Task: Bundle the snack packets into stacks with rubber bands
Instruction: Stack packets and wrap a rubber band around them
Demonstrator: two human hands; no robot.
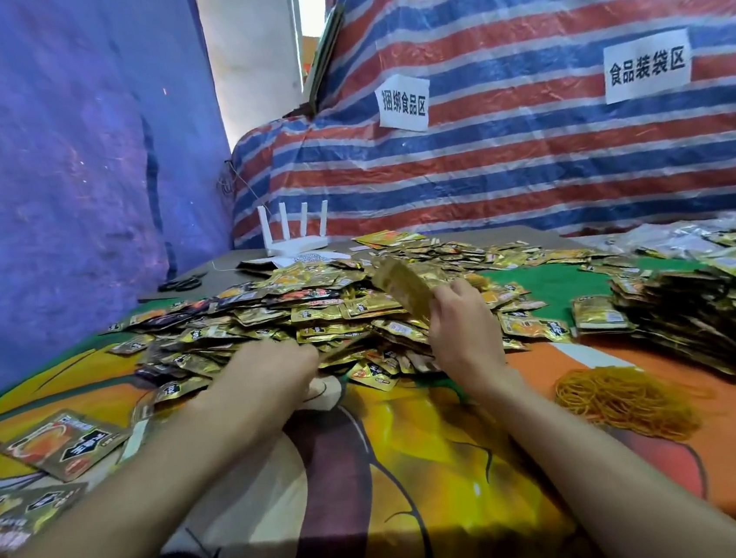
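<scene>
A big loose heap of gold snack packets [315, 311] covers the middle of the table. My right hand [464, 327] grips a small stack of gold packets [405, 286], held up and blurred above the heap. At the heap's near edge, my left hand [270, 364] lies with curled fingers on a packet [342, 349], which is blurred. A pile of yellow-orange rubber bands [624, 402] lies to the right of my right forearm. Bundled stacks of packets [696, 308] are piled at the right.
Loose packets [63, 445] lie at the near left on the printed cloth [423, 477]. A white router [295, 234] and black scissors [187, 282] sit at the back of the table. A striped tarp [525, 148] with paper labels rises behind; a blue tarp [51, 175] hangs on the left.
</scene>
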